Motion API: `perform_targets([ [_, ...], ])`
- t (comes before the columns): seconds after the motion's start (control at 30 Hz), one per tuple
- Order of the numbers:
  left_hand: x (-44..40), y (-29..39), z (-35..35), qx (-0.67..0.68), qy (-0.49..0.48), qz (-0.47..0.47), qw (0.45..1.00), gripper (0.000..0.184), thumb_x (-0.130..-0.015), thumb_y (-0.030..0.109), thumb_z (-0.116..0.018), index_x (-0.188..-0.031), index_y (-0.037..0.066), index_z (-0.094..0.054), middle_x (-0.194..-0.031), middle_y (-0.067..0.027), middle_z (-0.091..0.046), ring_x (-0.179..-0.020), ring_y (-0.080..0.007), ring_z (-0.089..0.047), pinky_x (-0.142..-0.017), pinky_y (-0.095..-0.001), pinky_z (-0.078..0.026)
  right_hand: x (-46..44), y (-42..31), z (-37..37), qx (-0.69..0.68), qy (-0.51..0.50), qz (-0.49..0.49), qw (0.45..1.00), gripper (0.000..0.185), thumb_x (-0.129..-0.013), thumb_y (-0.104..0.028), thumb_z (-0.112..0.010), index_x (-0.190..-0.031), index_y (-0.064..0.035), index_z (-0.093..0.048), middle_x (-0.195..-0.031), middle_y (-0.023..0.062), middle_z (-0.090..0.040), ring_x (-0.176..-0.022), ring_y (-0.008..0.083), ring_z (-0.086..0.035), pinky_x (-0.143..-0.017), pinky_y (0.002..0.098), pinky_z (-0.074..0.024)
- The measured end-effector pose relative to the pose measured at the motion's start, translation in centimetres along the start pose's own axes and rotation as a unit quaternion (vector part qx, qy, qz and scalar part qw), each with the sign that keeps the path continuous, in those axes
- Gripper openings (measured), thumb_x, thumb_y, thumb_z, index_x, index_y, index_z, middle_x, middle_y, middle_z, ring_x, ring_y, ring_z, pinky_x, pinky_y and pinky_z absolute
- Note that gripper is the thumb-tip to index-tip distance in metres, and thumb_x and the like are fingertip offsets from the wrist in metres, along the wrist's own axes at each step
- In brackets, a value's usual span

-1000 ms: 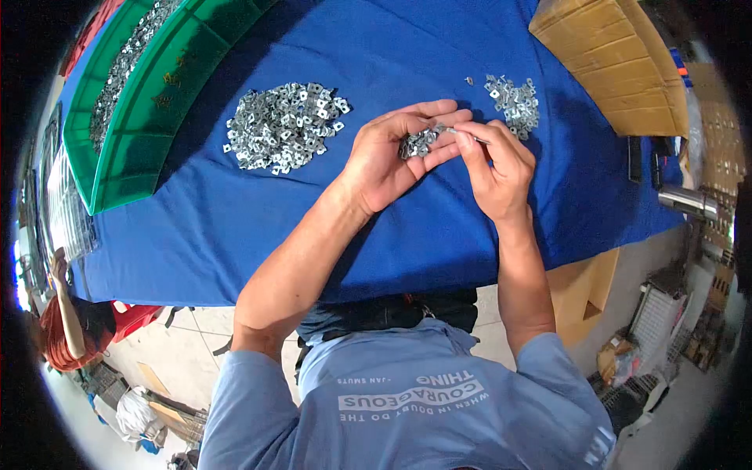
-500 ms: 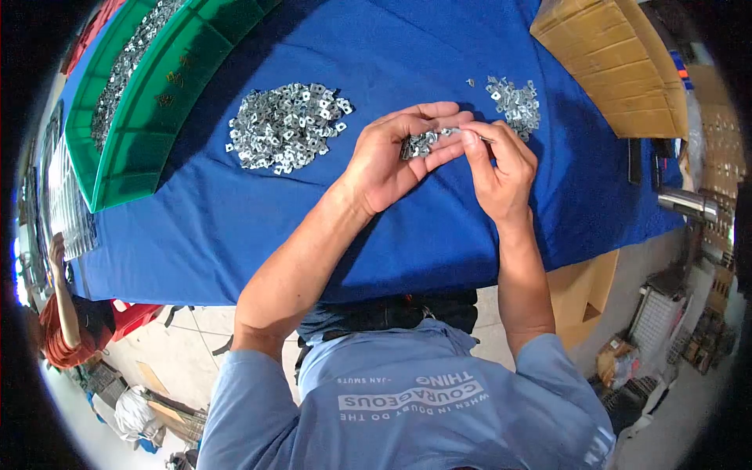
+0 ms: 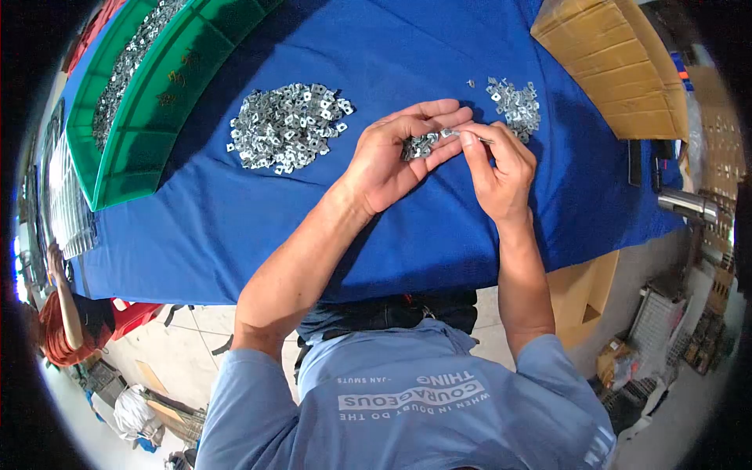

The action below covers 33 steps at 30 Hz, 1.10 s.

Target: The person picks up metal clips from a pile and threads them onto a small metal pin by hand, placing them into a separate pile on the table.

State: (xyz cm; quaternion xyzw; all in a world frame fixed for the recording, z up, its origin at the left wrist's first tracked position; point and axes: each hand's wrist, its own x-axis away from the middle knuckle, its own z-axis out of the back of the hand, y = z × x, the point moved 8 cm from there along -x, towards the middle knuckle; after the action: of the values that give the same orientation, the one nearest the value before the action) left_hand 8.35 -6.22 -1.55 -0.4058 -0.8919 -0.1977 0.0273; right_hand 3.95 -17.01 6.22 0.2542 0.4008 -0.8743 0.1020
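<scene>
My left hand (image 3: 395, 157) is palm up and cupped, with a small heap of square metal pieces (image 3: 421, 145) lying in it, several with holes through them. Over its fingertips, my right hand (image 3: 501, 160) pinches a thin metal tool (image 3: 487, 141) between thumb and forefinger. The tool's full shape is covered by the fingers; its near tip is at the pieces. Left of my hands a large pile of the same metal pieces (image 3: 286, 129) rests on the blue cloth (image 3: 313, 235). A smaller pile of metal pieces (image 3: 517, 110) lies just beyond my right hand.
At the upper left stands a green bin (image 3: 149, 157) full of more pieces. A cardboard box (image 3: 611, 70) occupies the upper right, with a metal cylinder (image 3: 688, 205) near the table's right edge. Another person's arm (image 3: 69, 313) shows at the far left.
My hands stay almost in place, with only slight shifts of the fingers over the pieces. The other person's hand at the far left has moved slightly down.
</scene>
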Motion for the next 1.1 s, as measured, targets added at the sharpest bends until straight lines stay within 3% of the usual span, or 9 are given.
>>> perform_targets([
  [0.07, 0.0, 0.1, -0.2, 0.001, 0.001, -0.002, 1.0, 0.044, -0.093, 0.002, -0.043, -0.135, -0.013, -0.042, -0.137, -0.028, -0.05, -0.123, -0.0322, -0.055, -0.105, -0.0394, -0.047, 0.0, 0.0, 0.0, 0.004, -0.004, -0.004, 1.0, 0.005, -0.09, -0.005, -0.065, -0.091, -0.0003, -0.067, -0.074, 0.0096, -0.063, -0.06, 0.0196, -0.061, -0.052, 0.031, -0.046],
  [0.17, 0.2, 0.2, -0.2, -0.016, 0.011, 0.002, 1.0, 0.045, -0.093, 0.002, -0.042, -0.135, -0.012, -0.043, -0.141, -0.0274, -0.047, -0.128, -0.0335, -0.051, -0.111, -0.0416, -0.042, 0.0, 0.1, 0.7, -0.008, 0.035, 0.001, 0.999, 0.005, -0.09, -0.005, -0.065, -0.091, -0.0003, -0.067, -0.073, 0.0095, -0.063, -0.059, 0.0187, -0.061, -0.052, 0.0303, -0.0454],
  [0.3, 0.1, 0.1, -0.3, -0.003, -0.005, 0.0, 1.0, 0.045, -0.092, 0.002, -0.042, -0.136, -0.012, -0.042, -0.142, -0.0278, -0.045, -0.129, -0.0343, -0.05, -0.111, -0.0419, -0.042, -0.1, -0.1, 0.3, 0.004, 0.002, -0.003, 1.0, 0.004, -0.089, -0.004, -0.066, -0.09, -0.0012, -0.067, -0.071, 0.0091, -0.061, -0.057, 0.0184, -0.059, -0.051, 0.0306, -0.0443],
  [0.83, -0.1, 0.0, 0.0, 0.002, -0.014, -0.001, 1.0, 0.045, -0.095, 0.003, -0.041, -0.138, -0.009, -0.042, -0.143, -0.026, -0.046, -0.13, -0.0341, -0.05, -0.111, -0.0432, -0.042, -0.1, 0.2, -0.2, 0.023, -0.011, -0.01, 1.0, 0.007, -0.09, -0.003, -0.065, -0.095, -0.0004, -0.067, -0.076, 0.0125, -0.063, -0.065, 0.0254, -0.063, -0.056, 0.0344, -0.0484],
  [0.9, -0.1, 0.0, 0.1, 0.024, -0.013, 0.0, 1.0, 0.044, -0.094, 0.003, -0.042, -0.136, -0.01, -0.043, -0.141, -0.0262, -0.048, -0.128, -0.0332, -0.052, -0.108, -0.0426, -0.044, -0.2, 0.6, 0.5, 0.038, 0.025, -0.022, 0.999, 0.007, -0.091, -0.006, -0.065, -0.095, -0.0004, -0.068, -0.078, 0.0132, -0.065, -0.067, 0.0269, -0.064, -0.059, 0.0354, -0.0498],
  [0.97, -0.1, 0.0, 0.0, 0.046, -0.013, 0.001, 0.999, 0.043, -0.094, 0.003, -0.043, -0.135, -0.011, -0.044, -0.139, -0.0265, -0.049, -0.127, -0.0322, -0.054, -0.105, -0.042, -0.047, -0.1, 2.1, 1.9, 0.071, 0.074, -0.103, 0.989, 0.011, -0.093, -0.01, -0.063, -0.093, 0.0006, -0.067, -0.083, 0.0144, -0.067, -0.071, 0.0282, -0.066, -0.064, 0.0365, -0.0515],
  [1.1, -0.1, -0.3, 0.2, 0.044, 0.01, 0.015, 0.999, 0.042, -0.097, 0.007, -0.041, -0.134, -0.011, -0.044, -0.138, -0.0271, -0.051, -0.127, -0.0335, -0.053, -0.105, -0.0429, -0.047, 0.1, 3.7, 3.2, 0.13, 0.105, -0.112, 0.98, 0.011, -0.093, -0.01, -0.062, -0.094, 0.0006, -0.066, -0.084, 0.0147, -0.068, -0.073, 0.0286, -0.067, -0.067, 0.0354, -0.0517],
])
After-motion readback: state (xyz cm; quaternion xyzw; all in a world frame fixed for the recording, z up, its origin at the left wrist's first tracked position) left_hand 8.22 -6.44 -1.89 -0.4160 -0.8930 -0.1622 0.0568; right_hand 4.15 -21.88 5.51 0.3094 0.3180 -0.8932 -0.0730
